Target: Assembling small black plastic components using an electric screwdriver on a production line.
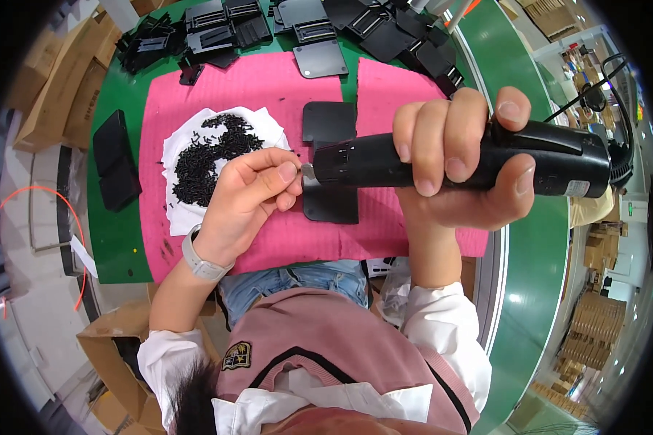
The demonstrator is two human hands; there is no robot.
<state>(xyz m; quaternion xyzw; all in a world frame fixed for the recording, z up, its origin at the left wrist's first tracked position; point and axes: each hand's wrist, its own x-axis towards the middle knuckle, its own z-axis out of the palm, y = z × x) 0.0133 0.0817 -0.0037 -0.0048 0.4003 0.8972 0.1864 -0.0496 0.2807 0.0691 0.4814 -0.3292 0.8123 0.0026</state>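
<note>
My right hand (463,163) is wrapped round a black electric screwdriver (366,161), held nearly level with its tip to the left. At that tip, the thumb and forefinger of my left hand (248,190) are pinched together. Whatever they hold is too small and covered to name. Beneath the screwdriver, a flat black hinged plate (331,206) lies on the pink mat (268,243), its middle partly hidden by the tool. Left of it, a heap of small black screws (196,170) is spread on a crumpled white sheet (178,221), close to my left hand.
Several black hinged brackets (221,32) are piled along the far edge of the green table (112,254). Another black plate (116,163) lies at the left. A cable (624,109) runs from the screwdriver's rear. Cardboard boxes (116,348) stand beside the table.
</note>
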